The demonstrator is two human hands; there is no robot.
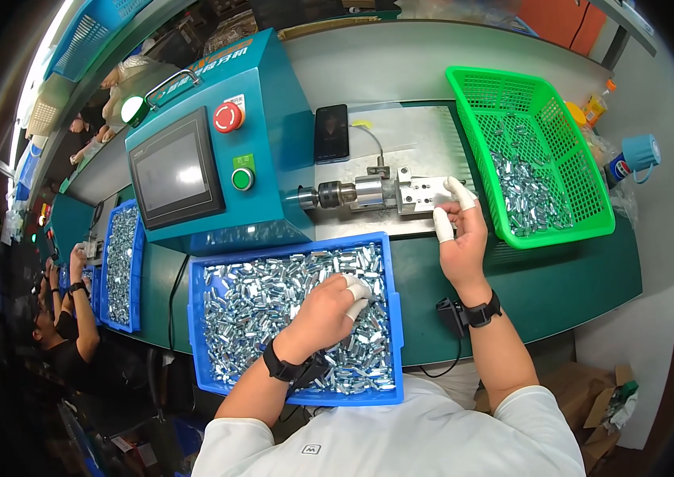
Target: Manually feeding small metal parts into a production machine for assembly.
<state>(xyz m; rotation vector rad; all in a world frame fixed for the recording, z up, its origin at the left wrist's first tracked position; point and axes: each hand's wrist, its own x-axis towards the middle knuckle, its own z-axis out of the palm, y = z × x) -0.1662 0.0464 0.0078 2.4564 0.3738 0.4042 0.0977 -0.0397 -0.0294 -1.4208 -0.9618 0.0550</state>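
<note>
My left hand dips into a blue tray heaped with small shiny metal pieces. Its fingertips, in white finger cots, are drawn together at the pile; what they grip, if anything, is hidden. My right hand is at the right end of a metal clamping block. Its capped thumb and index finger are apart, with the other fingers curled, and no piece shows between them. Left of the block, a chuck on a shaft comes out of a teal machine.
A green basket with more metal pieces stands at the right. A phone lies behind the chuck. The machine carries a screen, a red stop button and a green button. A blue mug is far right; co-workers sit at left.
</note>
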